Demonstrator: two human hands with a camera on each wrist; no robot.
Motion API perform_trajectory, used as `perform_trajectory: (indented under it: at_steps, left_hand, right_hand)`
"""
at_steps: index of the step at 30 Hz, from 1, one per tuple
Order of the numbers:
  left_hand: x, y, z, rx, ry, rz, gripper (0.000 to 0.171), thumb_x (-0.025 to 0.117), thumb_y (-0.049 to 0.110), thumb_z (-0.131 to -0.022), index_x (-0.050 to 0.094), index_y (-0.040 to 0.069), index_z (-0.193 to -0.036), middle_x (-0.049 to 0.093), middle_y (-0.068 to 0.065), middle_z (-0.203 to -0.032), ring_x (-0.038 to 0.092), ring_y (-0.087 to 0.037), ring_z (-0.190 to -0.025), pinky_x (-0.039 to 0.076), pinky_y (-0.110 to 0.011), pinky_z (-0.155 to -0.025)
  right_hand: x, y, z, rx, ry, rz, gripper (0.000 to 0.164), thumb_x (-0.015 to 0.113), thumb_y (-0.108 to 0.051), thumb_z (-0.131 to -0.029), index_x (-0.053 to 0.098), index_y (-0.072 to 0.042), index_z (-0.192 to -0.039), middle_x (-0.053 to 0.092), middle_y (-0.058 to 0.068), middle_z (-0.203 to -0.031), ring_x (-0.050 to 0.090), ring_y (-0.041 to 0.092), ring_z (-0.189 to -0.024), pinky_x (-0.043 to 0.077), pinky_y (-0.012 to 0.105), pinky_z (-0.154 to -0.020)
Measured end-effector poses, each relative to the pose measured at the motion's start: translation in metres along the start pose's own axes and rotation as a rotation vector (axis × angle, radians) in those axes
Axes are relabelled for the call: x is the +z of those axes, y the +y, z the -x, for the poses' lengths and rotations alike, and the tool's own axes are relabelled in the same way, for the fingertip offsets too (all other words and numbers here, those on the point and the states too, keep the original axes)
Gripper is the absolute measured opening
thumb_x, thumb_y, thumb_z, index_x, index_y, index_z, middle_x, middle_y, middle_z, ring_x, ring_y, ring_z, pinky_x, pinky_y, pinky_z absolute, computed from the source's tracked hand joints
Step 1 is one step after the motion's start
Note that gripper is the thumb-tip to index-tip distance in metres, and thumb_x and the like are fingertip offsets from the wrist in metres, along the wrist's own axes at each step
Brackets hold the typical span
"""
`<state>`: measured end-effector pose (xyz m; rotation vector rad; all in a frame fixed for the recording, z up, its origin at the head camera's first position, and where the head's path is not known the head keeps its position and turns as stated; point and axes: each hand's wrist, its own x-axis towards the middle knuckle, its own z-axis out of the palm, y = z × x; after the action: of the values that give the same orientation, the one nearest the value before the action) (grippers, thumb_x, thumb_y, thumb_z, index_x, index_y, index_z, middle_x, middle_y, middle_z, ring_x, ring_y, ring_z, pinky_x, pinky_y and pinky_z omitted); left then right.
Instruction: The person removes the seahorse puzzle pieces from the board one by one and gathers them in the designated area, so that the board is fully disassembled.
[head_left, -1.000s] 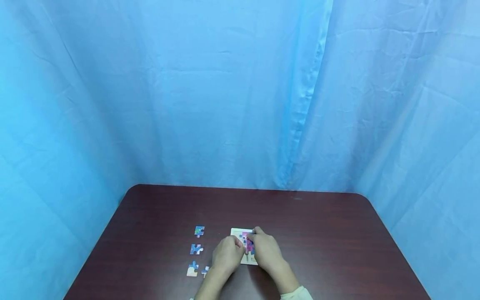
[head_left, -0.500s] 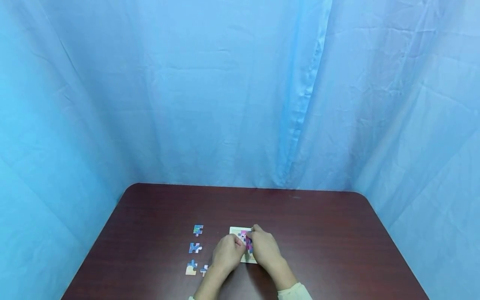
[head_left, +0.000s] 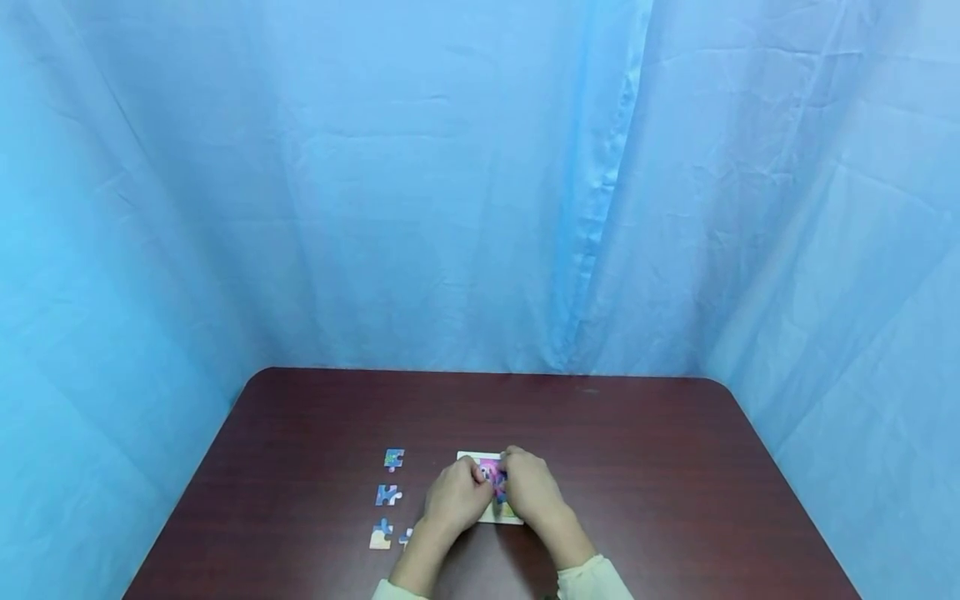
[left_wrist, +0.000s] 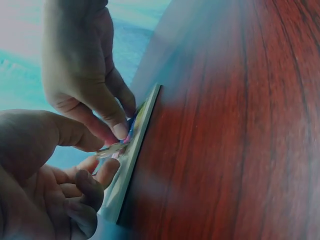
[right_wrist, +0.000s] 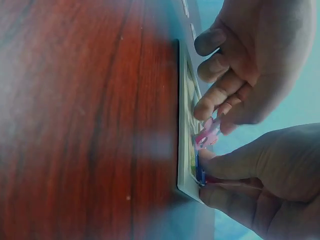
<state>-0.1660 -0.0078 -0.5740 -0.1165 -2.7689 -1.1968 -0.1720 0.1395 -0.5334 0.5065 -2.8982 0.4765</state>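
Note:
A square puzzle tray (head_left: 468,455) with a pale rim lies at the table's near middle, between both hands. My left hand (head_left: 456,496) pinches a pink puzzle piece (right_wrist: 207,135) between thumb and finger, tilted up over the tray. On the tray's other side, my right hand (head_left: 534,487) pinches a blue puzzle piece (right_wrist: 200,172), close against the pink one. In the left wrist view the left hand's piece shows edge-on beside the right thumb (left_wrist: 120,131). The fingers cover much of the tray's picture in the head view.
Left of the hands lie several loose puzzle pieces: one at the back (head_left: 393,458), one in the middle (head_left: 387,495), one in front (head_left: 381,535), and another partly behind the left forearm. Blue curtains (head_left: 450,208) hang around the dark wooden table (head_left: 637,467).
The right index finger has drawn in from its stretched position toward the pieces. More of the pink picture shows between the hands. The whole head view has shifted slightly.

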Motion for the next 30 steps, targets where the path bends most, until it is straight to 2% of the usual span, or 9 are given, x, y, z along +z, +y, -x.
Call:
perform_trajectory:
  at_steps: [3, 7, 10, 13, 20, 23, 25, 30]
  left_hand:
    - [-0.013, 0.016, 0.002, -0.035, -0.013, 0.015, 0.014, 0.071, 0.02, -0.083, 0.064, 0.013, -0.092, 0.062, 0.004, -0.07, 0.055, -0.014, -0.063, 0.043, -0.036, -0.057]
    - [-0.022, 0.027, 0.0, -0.056, -0.04, -0.001, 0.021, 0.078, 0.013, -0.082, 0.074, 0.006, -0.102, 0.066, 0.005, -0.071, 0.057, -0.011, -0.064, 0.045, -0.034, -0.058]
    - [-0.022, 0.028, 0.0, -0.044, -0.033, -0.021, 0.019, 0.078, 0.011, -0.081, 0.079, 0.009, -0.1, 0.062, 0.007, -0.067, 0.052, -0.01, -0.061, 0.041, -0.031, -0.055]
    - [-0.021, 0.027, 0.002, -0.037, -0.016, -0.034, 0.017, 0.079, 0.011, -0.081, 0.08, 0.012, -0.098, 0.056, 0.008, -0.063, 0.048, -0.01, -0.058, 0.037, -0.03, -0.053]
    - [-0.025, 0.03, 0.004, -0.003, -0.033, -0.015, 0.013, 0.079, 0.008, -0.082, 0.079, 0.018, -0.09, 0.056, 0.01, -0.059, 0.044, -0.006, -0.052, 0.034, -0.027, -0.049]
    - [-0.029, 0.031, 0.004, -0.006, -0.041, -0.006, 0.016, 0.079, 0.007, -0.083, 0.081, 0.017, -0.095, 0.058, 0.01, -0.06, 0.044, -0.005, -0.052, 0.034, -0.027, -0.049]
    - [-0.031, 0.031, 0.005, -0.018, -0.047, 0.0, 0.02, 0.078, 0.008, -0.083, 0.081, 0.017, -0.101, 0.06, 0.01, -0.062, 0.046, -0.005, -0.053, 0.036, -0.027, -0.05]
    - [-0.034, 0.027, 0.008, -0.043, -0.059, 0.028, 0.02, 0.078, 0.011, -0.085, 0.081, 0.016, -0.105, 0.066, 0.01, -0.066, 0.05, -0.003, -0.055, 0.039, -0.027, -0.053]
  right_hand:
    - [0.001, 0.001, -0.001, 0.005, -0.001, -0.008, 0.019, 0.078, 0.006, -0.076, 0.07, -0.011, -0.072, 0.069, 0.001, -0.086, 0.066, 0.021, -0.071, 0.056, 0.04, -0.065]
    - [0.002, 0.001, -0.004, 0.066, -0.021, -0.031, 0.036, 0.076, -0.001, -0.09, 0.058, -0.014, -0.061, 0.066, 0.004, -0.072, 0.06, 0.019, -0.064, 0.05, 0.038, -0.058]
    - [0.001, -0.002, -0.005, 0.101, -0.032, -0.039, 0.051, 0.065, -0.009, -0.102, 0.048, -0.017, -0.055, 0.058, 0.003, -0.059, 0.054, 0.017, -0.057, 0.045, 0.035, -0.054]
    - [0.0, -0.004, -0.005, 0.093, -0.022, -0.021, 0.058, 0.056, -0.01, -0.108, 0.044, -0.018, -0.051, 0.054, 0.0, -0.054, 0.052, 0.016, -0.055, 0.044, 0.033, -0.052]
    - [-0.001, -0.006, -0.007, 0.089, -0.015, -0.004, 0.06, 0.055, -0.009, -0.108, 0.045, -0.018, -0.049, 0.057, 0.002, -0.055, 0.057, 0.018, -0.055, 0.047, 0.035, -0.052]
    - [0.0, -0.006, -0.007, 0.094, -0.02, 0.0, 0.057, 0.058, -0.008, -0.106, 0.047, -0.017, -0.05, 0.061, 0.005, -0.059, 0.06, 0.02, -0.056, 0.049, 0.036, -0.053]
    - [0.001, -0.005, -0.007, 0.1, -0.025, -0.001, 0.054, 0.064, -0.006, -0.101, 0.048, -0.018, -0.051, 0.062, 0.005, -0.06, 0.059, 0.019, -0.057, 0.048, 0.036, -0.053]
    - [0.002, -0.004, -0.004, 0.119, -0.048, -0.035, 0.054, 0.069, 0.002, -0.091, 0.039, -0.02, -0.052, 0.046, -0.003, -0.056, 0.044, 0.015, -0.055, 0.035, 0.029, -0.049]
